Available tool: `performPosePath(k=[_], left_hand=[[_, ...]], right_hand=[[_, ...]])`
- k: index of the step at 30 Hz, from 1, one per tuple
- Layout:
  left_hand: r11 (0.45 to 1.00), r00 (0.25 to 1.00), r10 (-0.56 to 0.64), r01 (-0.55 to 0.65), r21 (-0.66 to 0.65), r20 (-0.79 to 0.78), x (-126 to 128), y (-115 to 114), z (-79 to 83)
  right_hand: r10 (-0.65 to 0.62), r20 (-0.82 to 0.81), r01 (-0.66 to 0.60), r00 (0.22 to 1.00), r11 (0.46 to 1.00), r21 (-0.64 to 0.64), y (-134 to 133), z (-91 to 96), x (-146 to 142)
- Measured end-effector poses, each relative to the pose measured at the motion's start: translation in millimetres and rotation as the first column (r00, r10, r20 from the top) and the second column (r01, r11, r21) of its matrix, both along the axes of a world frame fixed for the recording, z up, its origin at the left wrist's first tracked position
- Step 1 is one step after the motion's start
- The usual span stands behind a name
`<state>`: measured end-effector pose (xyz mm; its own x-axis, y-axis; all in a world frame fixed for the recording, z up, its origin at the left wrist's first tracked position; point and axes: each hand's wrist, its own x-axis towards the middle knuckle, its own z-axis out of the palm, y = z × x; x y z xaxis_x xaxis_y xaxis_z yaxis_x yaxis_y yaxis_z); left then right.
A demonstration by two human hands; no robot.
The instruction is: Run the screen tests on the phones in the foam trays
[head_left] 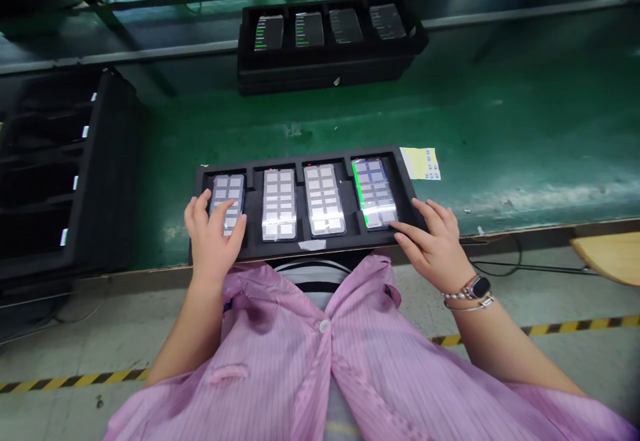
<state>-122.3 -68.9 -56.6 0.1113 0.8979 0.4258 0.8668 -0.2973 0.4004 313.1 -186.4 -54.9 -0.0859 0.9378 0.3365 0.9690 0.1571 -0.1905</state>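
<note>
A black foam tray (254, 213) lies at the front edge of the green bench, with several smartphones in its slots, their screens lit with grey and white blocks. My left hand (213, 234) is over the leftmost phone (229, 184), fingers spread, a fingertip at its screen. Two more phones, the centre-left one (279, 204) and the centre-right one (324, 200), lie between my hands. At the rightmost phone (375, 191), which shows a green strip along its left side, my right hand (435, 244) reaches with the index finger to the lower right corner; its other fingers are apart.
Behind, a second black tray (325, 64) carries several phones with dark screens and green text. Stacked black trays (107, 181) stand at the left. A yellow paper note (421, 163) touches the front tray's right end. A wooden stool seat (610, 254) is at the right.
</note>
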Motion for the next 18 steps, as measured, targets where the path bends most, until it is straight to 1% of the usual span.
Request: performPosePath(k=[7, 9, 11, 13, 14, 15, 16, 17, 18], left_hand=[[1.000, 1.000, 0.008, -0.008, -0.026, 0.002, -0.3, 3.0, -2.4], [1.000, 1.000, 0.005, -0.005, -0.004, 0.007, -2.1, 4.5, -1.3], [0.998, 0.999, -0.014, 0.012, 0.063, 0.031, -2.8, 1.1, 1.8], [0.989, 0.991, -0.083, 0.068, 0.133, 0.108, 1.5, -10.5, 5.0], [0.981, 0.974, -0.151, 0.127, 0.148, 0.168, 6.9, -19.2, 5.9], [0.972, 0.940, -0.231, 0.209, 0.111, 0.251, 15.0, -29.1, 6.0], [0.939, 0.884, -0.328, 0.342, 0.018, 0.333, 25.6, -39.3, 5.5], [0.860, 0.803, -0.430, 0.504, -0.085, 0.413, 38.4, -48.7, 4.6], [0.723, 0.727, -0.481, 0.645, -0.247, 0.491, 52.7, -56.6, 3.5]], right_hand=[[-0.044, 0.008, 0.044, 0.999, 0.998, 0.042, -3.6, -0.8, 8.0], [-0.031, 0.019, 0.030, 0.999, 0.998, 0.050, -1.9, -0.3, 7.6], [-0.023, 0.037, 0.021, 0.999, 0.998, 0.058, 0.4, 0.7, 6.8], [-0.025, 0.055, 0.021, 0.998, 0.998, 0.066, 3.1, 1.5, 6.4], [-0.027, 0.063, 0.023, 0.998, 0.997, 0.070, 4.6, 1.6, 6.6], [-0.028, 0.072, 0.023, 0.997, 0.997, 0.072, 6.2, 1.3, 7.0], [-0.031, 0.080, 0.025, 0.996, 0.997, 0.073, 7.9, 0.7, 7.7], [-0.034, 0.088, 0.027, 0.996, 0.997, 0.075, 9.7, -0.1, 8.5], [-0.039, 0.094, 0.032, 0.995, 0.996, 0.079, 11.5, -1.0, 9.4]])
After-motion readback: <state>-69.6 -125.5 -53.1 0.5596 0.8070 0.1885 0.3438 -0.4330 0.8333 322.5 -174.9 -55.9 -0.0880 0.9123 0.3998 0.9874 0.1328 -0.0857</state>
